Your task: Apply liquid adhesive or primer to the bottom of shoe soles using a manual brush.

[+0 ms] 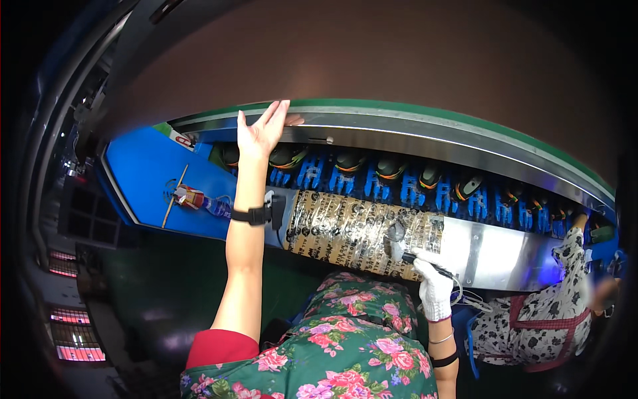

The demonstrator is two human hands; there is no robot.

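The left hand, fingers spread, was at the metal rail; the gloved right hand pinched a black handle.

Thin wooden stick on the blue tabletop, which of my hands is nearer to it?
Left. The bare left hand, raised and open, is above and to the right of the stick. The white-gloved right hand, holding a black tool, is much farther right and lower.
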